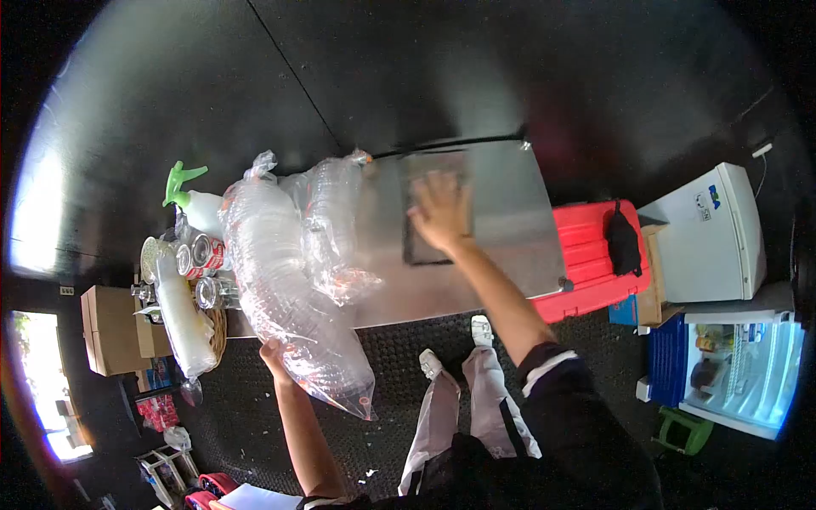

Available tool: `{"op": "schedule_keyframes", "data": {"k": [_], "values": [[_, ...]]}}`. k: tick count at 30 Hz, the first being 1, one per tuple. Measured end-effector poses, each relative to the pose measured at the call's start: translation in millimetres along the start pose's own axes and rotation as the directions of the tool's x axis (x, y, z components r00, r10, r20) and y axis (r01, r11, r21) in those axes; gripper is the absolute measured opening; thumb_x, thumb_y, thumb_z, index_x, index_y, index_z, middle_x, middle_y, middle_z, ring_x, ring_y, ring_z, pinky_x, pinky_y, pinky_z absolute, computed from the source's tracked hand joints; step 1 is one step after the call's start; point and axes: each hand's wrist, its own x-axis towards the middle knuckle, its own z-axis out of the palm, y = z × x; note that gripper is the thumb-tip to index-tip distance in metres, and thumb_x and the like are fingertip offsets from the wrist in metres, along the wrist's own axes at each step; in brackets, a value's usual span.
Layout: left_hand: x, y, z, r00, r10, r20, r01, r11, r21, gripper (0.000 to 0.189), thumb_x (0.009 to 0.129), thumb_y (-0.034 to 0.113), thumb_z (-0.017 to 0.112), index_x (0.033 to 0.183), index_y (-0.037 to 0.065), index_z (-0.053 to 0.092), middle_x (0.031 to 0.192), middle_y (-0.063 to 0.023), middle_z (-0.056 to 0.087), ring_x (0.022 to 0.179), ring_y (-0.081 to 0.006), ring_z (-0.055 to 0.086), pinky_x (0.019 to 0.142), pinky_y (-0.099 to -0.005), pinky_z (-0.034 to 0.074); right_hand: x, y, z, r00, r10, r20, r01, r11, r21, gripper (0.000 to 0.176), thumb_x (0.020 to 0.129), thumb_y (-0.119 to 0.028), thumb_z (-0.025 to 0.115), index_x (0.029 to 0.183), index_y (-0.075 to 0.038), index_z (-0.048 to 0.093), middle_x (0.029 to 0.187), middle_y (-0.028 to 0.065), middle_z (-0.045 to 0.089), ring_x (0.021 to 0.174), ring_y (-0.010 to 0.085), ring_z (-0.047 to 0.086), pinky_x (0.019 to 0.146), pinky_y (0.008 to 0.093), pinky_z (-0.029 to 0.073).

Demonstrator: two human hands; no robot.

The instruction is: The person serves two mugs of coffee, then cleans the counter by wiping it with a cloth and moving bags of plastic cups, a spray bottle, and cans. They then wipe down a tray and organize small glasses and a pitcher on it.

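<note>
My left hand [274, 359] is at the near edge of a long clear plastic bag of stacked clear cups or lids [276, 255], its fingers curled against the bag's side. A second, shorter clear bag [331, 229] lies beside it on the metal table [510, 212]. My right hand [442, 208] is spread flat, slightly blurred, over a dark-edged, see-through rectangular item [421, 248] on the tabletop. What that item is made of cannot be made out.
Left on the table are a green-and-white spray bottle [202, 208], cans [206, 251], a glass jar [212, 293] and a bag of white items [183, 319]. Right stand a red lidded bin [586, 255], a white fridge [705, 229] and an open, lit cooler [739, 365]. Cardboard boxes [115, 331] stand far left.
</note>
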Motion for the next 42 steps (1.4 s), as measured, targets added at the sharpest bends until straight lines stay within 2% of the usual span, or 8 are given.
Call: {"op": "schedule_keyframes", "data": {"k": [5,10,16,23,33,39,41,42], "values": [[-12.3,6.3,5.9,0.999,-0.024,-0.035,0.024,1.000,0.012,0.078,0.065,0.040,0.056,0.131,0.002,0.039,0.107,-0.0164,0.057,0.088,-0.0302,0.061,0.070,-0.0418,0.054,-73.7,-92.1,15.5,0.965,-0.260,-0.044,0.263,0.937,0.230,0.057,0.090,-0.044,0.044,0.139,-0.016,0.038,0.147,0.0142,0.027,0.136,0.0377,0.023,0.107,0.0613,0.012],[-4.6,3.1,8.9,0.995,0.005,0.097,-0.010,0.998,0.055,0.073,0.071,0.045,0.053,0.129,0.002,0.041,0.108,-0.0155,0.057,0.092,-0.0299,0.060,0.073,-0.0428,0.053,-116.8,-27.6,-3.2,0.921,-0.390,-0.024,0.377,0.872,0.310,0.057,0.089,-0.047,0.046,0.139,-0.020,0.038,0.147,0.0121,0.029,0.135,0.0350,0.026,0.107,0.0595,0.015],[-5.4,-3.1,13.3,0.986,-0.032,0.163,0.027,0.999,0.031,0.065,0.067,0.034,0.057,0.121,-0.001,0.045,0.098,-0.0142,0.059,0.083,-0.0268,0.063,0.066,-0.0391,0.056,-149.2,114.6,-27.0,0.921,0.344,-0.184,-0.360,0.931,-0.060,0.060,0.089,-0.049,0.044,0.139,-0.016,0.037,0.148,0.0156,0.026,0.135,0.0379,0.025,0.107,0.0589,0.016],[-8.2,-21.6,-14.7,0.983,-0.004,0.184,-0.005,0.999,0.051,0.064,0.067,0.030,0.055,0.121,-0.004,0.046,0.098,-0.0162,0.060,0.084,-0.0263,0.062,0.069,-0.0379,0.055,-177.0,43.2,-12.9,0.793,0.555,-0.253,-0.574,0.819,-0.004,0.062,0.092,-0.043,0.040,0.141,-0.005,0.031,0.147,0.0249,0.022,0.135,0.0419,0.020,0.106,0.0614,0.014],[-50.0,3.0,-10.1,0.988,-0.063,0.140,0.060,0.998,0.028,0.068,0.069,0.046,0.056,0.120,0.003,0.048,0.100,-0.0131,0.058,0.086,-0.0277,0.059,0.069,-0.0407,0.052,-134.5,-149.0,15.3,0.998,0.068,-0.009,-0.065,0.974,0.216,0.058,0.087,-0.032,0.050,0.138,-0.007,0.037,0.147,0.0209,0.023,0.136,0.0392,0.021,0.105,0.0625,0.015],[-55.7,18.5,7.2,0.969,-0.066,0.240,0.043,0.994,0.100,0.092,0.063,0.047,0.063,0.136,0.001,0.031,0.121,-0.0184,0.049,0.102,-0.0312,0.056,0.081,-0.0439,0.051,-118.5,-126.6,-12.1,0.912,-0.191,0.364,0.030,0.913,0.406,0.052,0.089,-0.033,0.050,0.134,-0.008,0.043,0.146,0.0188,0.028,0.132,0.0358,0.031,0.104,0.0579,0.023],[-52.6,14.1,18.5,0.954,0.013,0.300,-0.050,0.992,0.115,0.097,0.064,0.045,0.066,0.139,0.002,0.024,0.128,-0.0183,0.043,0.109,-0.0322,0.052,0.085,-0.0446,0.050,-102.8,-99.5,-29.0,0.885,-0.262,0.384,-0.336,0.209,0.918,0.053,0.091,-0.042,0.048,0.133,-0.010,0.044,0.145,0.0144,0.031,0.127,0.0288,0.039,0.102,0.0510,0.031],[-61.1,18.2,34.9,0.959,0.018,0.282,-0.051,0.993,0.111,0.098,0.065,0.041,0.071,0.140,0.002,0.021,0.131,-0.0164,0.040,0.114,-0.0322,0.048,0.088,-0.0444,0.048,-104.8,-90.0,-85.2,0.815,-0.302,0.494,-0.545,-0.114,0.830,0.064,0.090,-0.052,0.047,0.139,-0.012,0.035,0.145,0.0108,0.031,0.124,0.0234,0.041,0.100,0.0453,0.034]]}}
